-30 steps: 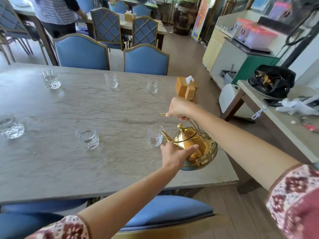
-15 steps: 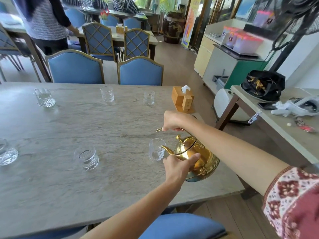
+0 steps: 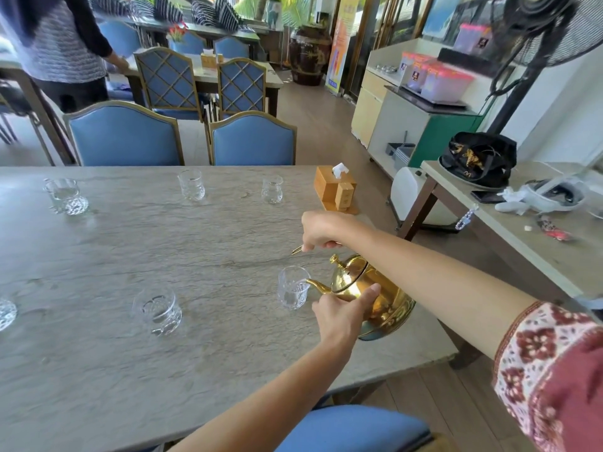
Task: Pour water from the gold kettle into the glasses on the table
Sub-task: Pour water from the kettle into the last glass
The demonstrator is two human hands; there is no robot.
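The gold kettle (image 3: 375, 295) hangs tilted over the right end of the grey stone table (image 3: 202, 243), its spout resting at the rim of a small clear glass (image 3: 292, 288). My right hand (image 3: 323, 230) grips the kettle's thin handle from above. My left hand (image 3: 342, 316) presses against the kettle's side and base. Several more glasses stand on the table: one nearer the middle (image 3: 160, 309), one at the left edge (image 3: 6, 313), and three along the far side (image 3: 67, 195), (image 3: 191, 185), (image 3: 272, 189).
A wooden tissue box (image 3: 336, 190) stands at the far right corner of the table. Blue chairs (image 3: 125, 135) line the far side, and one blue seat (image 3: 352, 429) is below me. A person (image 3: 55, 44) stands at the back left. A side table (image 3: 528, 243) with a black bag is to the right.
The kettle has tipped further forward, bringing the spout down to the glass rim. The view has shifted, so the table and glasses appear lower in the frame.
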